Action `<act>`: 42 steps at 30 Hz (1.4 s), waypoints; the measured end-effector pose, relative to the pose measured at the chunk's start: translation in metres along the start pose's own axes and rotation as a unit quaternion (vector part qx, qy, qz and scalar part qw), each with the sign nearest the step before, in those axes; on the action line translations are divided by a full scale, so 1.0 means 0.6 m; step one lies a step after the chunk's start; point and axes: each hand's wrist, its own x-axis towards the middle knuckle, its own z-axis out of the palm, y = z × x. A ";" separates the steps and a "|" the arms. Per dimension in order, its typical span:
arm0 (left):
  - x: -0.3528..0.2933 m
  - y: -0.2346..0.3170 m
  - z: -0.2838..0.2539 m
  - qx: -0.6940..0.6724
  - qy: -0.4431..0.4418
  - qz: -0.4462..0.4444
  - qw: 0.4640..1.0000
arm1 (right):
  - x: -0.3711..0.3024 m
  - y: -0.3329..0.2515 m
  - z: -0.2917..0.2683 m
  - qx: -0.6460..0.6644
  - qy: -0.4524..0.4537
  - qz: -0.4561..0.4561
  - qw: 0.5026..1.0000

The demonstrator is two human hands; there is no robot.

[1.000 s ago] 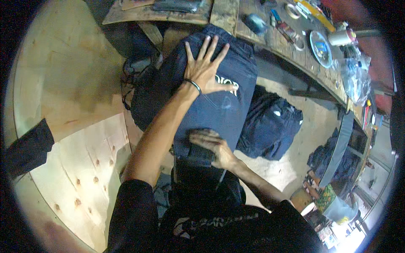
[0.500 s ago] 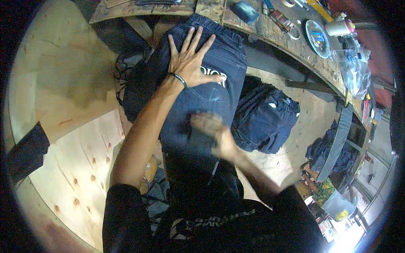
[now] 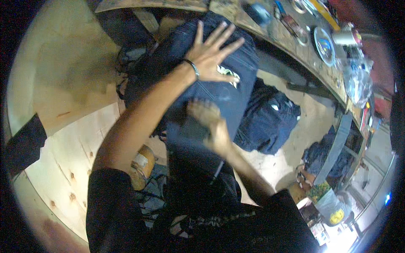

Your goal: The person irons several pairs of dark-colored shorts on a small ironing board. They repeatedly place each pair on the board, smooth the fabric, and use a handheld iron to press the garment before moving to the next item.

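Observation:
Dark blue denim trousers [image 3: 234, 99] lie stretched in front of me, with a back pocket and white lettering [image 3: 227, 74] on them. My left hand [image 3: 210, 57] presses flat on their upper part, fingers spread wide, its thumb by the lettering. Nearer to me, my right hand [image 3: 207, 118] is over the leg of the trousers and smeared by motion. A dark blur lies beside its fingers, and I cannot make out whether it holds anything. More dark denim garments [image 3: 268, 120] are piled to the right of the trousers.
A worn wooden workbench [image 3: 310, 61] runs across the far right, bearing a round dish [image 3: 324, 46], a thread cone [image 3: 348, 38] and a clear plastic bag [image 3: 357, 84]. Another dark pile [image 3: 322, 154] lies farther right, near a person's legs [image 3: 304, 179]. Plywood [image 3: 71, 164] is at left.
The view has shifted slightly, so the trousers and my left hand appear farther right. My left hand stays spread on the denim; my right hand is blurred in both frames, slightly higher now.

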 end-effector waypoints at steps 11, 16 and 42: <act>0.002 -0.016 0.031 -0.041 -0.015 -0.023 0.999 | 0.106 -0.084 -0.021 0.054 0.022 -0.003 0.998; -0.005 -0.013 0.000 -0.015 0.162 -0.042 0.986 | 0.118 -0.036 -0.131 -0.166 0.430 0.084 0.883; -0.519 0.162 -0.018 -0.327 0.074 -0.330 0.883 | 0.113 -0.148 0.135 -0.131 0.319 -0.035 0.938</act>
